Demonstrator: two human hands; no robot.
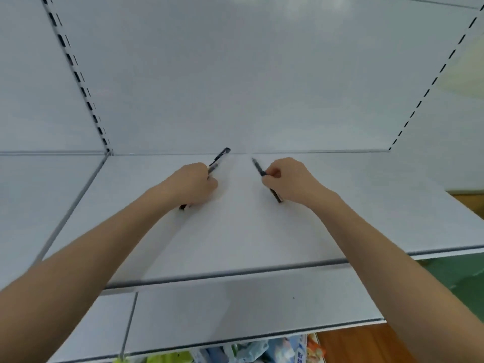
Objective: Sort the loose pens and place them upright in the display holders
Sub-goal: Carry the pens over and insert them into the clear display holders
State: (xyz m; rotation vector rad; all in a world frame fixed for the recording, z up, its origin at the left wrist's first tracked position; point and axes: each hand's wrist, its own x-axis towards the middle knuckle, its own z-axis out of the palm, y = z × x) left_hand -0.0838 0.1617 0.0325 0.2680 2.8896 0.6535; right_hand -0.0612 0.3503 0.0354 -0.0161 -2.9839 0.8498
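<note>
My left hand (195, 184) is closed around a dark pen (219, 158) whose capped end points up and to the right toward the back wall; its other end shows below my wrist. My right hand (286, 179) grips a second dark pen (258, 167), tip pointing up and to the left, tail sticking out under the palm. Both hands rest low over the white shelf (235, 231), near its back edge, about a hand's width apart. No display holder is in view.
White back panel (235, 87) with slotted uprights at left (78, 82) and right (429, 87). A lower white shelf (235, 310) juts out below, with colourful packaged goods (235, 352) under it. Wooden floor shows at the lower right.
</note>
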